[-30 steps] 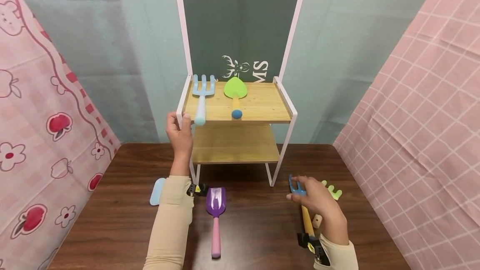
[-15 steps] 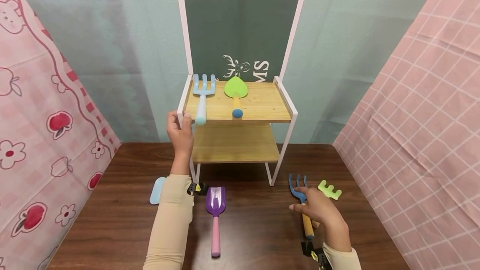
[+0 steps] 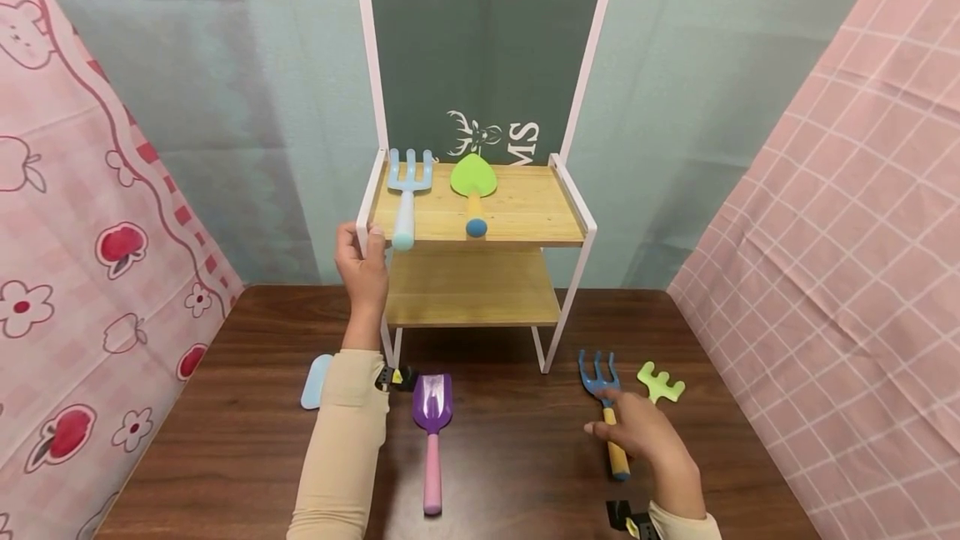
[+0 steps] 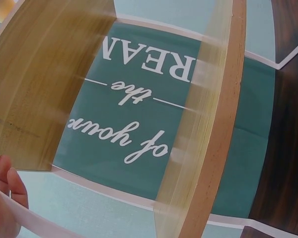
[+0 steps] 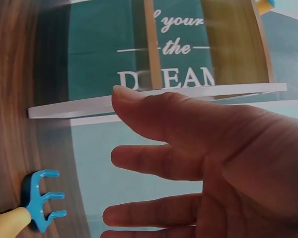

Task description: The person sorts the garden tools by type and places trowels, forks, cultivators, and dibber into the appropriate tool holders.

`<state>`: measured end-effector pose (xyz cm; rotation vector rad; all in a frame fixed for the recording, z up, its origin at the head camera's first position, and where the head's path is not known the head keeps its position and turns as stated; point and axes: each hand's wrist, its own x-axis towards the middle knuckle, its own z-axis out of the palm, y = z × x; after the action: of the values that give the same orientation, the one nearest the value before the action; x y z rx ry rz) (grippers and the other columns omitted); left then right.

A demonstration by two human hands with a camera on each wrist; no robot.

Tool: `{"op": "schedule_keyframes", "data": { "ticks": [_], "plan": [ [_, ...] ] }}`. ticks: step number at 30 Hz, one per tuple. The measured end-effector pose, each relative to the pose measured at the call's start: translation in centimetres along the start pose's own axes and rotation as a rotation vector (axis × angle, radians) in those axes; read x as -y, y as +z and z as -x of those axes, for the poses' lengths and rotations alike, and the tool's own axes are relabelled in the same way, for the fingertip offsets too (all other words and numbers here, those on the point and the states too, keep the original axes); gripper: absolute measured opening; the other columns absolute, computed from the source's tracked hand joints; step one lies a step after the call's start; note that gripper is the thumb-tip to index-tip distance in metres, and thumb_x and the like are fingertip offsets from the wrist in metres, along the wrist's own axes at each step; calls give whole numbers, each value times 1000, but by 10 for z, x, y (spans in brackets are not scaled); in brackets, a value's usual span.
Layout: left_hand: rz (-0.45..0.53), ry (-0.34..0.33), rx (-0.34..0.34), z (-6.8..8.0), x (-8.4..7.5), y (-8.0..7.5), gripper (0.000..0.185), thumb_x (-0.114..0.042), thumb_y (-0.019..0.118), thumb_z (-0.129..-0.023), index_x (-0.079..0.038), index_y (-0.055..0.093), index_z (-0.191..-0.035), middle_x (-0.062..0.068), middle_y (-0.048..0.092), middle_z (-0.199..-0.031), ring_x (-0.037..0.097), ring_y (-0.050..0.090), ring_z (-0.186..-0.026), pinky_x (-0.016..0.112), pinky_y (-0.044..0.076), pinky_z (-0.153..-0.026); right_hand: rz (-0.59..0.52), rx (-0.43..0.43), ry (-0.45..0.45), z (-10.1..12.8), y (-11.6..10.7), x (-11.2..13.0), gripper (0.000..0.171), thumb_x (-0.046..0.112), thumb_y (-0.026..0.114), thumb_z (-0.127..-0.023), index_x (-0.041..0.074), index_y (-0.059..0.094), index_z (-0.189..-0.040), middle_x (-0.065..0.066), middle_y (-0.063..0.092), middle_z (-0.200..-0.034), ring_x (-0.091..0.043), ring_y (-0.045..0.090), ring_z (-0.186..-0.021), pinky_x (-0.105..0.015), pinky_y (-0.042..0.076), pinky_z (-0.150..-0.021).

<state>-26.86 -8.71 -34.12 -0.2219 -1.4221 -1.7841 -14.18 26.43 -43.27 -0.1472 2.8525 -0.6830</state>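
Right hand (image 3: 637, 432): fingers relaxed and loosely spread, lying over the yellow handle of the blue fork (image 3: 604, 407), no closed grip visible; the fork lies flat on the desk (image 3: 517, 457), tines pointing toward the shelf rack (image 3: 583, 227). Left hand (image 3: 362, 261): fingers curled around the rack's white front-left post at the upper shelf's corner. Just right of the blue fork: small green rake (image 3: 660, 382), flat on the desk, apart from the hand. Between the forearms: purple scoop (image 3: 432, 419) with pink handle. Left of the left sleeve: pale blue piece (image 3: 315, 380), partly hidden. Upper shelf: light blue fork (image 3: 407, 194) and green spade (image 3: 472, 190), side by side, handles toward the front edge. Lower shelf: bare wood.
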Motion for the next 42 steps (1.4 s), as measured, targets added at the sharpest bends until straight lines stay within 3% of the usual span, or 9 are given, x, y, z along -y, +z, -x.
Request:
{"op": "schedule_keyframes", "data": {
  "ticks": [4,11,18,25,28,31,36,40,42],
  "plan": [
    [-26,-2,-5,1,-2,0,14,-5,52,-85,8,49,-89,-4,49,-72,8,48,-62,23,38,-57,11,9,2,0,4,-7,60,33,76,-74,-3,58,-119,-19,63,-105,-36,60,-93,-52,46,-75],
    [-41,4,-16,2,-1,-1,15,-6,53,-84,8,50,-89,-5,50,-71,7,47,-61,23,39,-58,6,23,29,7,16,-18,58,35,76,-74,-2,60,-117,-21,62,-108,-46,51,-104,-55,44,-78],
    [-40,26,-19,0,1,-2,17,-5,54,-84,11,50,-89,-5,49,-69,8,45,-61,23,37,-57,-21,-27,50,13,27,-21,56,28,78,-72,-4,61,-114,-22,61,-105,-33,55,-90,-52,47,-72],
    [-82,41,-43,-3,28,-7,10,-14,57,-85,-4,55,-87,-4,47,-68,9,40,-57,23,33,-53,22,-86,173,20,40,-21,57,38,73,-77,-1,60,-116,-25,54,-106,-42,60,-83,-52,47,-60],
    [-93,34,-26,-1,15,-5,13,-10,56,-85,2,53,-87,-5,47,-67,8,40,-57,24,33,-53,-3,-194,215,24,49,-22,47,35,69,-81,0,62,-111,-22,60,-100,-37,62,-75,-48,46,-54],
    [-93,26,-18,2,0,-1,15,-6,55,-84,9,51,-88,-6,47,-68,8,40,-58,24,33,-54,-57,-358,246,28,61,-24,33,26,65,-83,1,65,-104,-15,66,-89,-32,63,-73,-47,46,-56],
    [-86,26,-31,2,-4,0,14,-6,54,-85,8,52,-88,-7,47,-68,6,40,-58,23,33,-55,-209,-650,259,27,85,-22,21,13,66,-82,0,67,-98,-10,67,-84,-28,63,-75,-45,48,-65],
    [-83,35,-31,2,-2,-1,14,-7,54,-85,7,52,-88,-7,47,-69,6,41,-58,22,33,-54,-341,-832,287,26,105,-28,25,9,68,-80,0,66,-103,-15,66,-91,-28,62,-81,-30,47,-67],
    [-77,38,-30,2,-1,-1,15,-7,54,-85,7,53,-88,-7,48,-69,6,41,-58,22,33,-54,-437,-902,309,20,121,-42,29,12,69,-80,1,65,-107,-15,66,-96,-22,61,-83,-20,45,-66]
  ]
}}
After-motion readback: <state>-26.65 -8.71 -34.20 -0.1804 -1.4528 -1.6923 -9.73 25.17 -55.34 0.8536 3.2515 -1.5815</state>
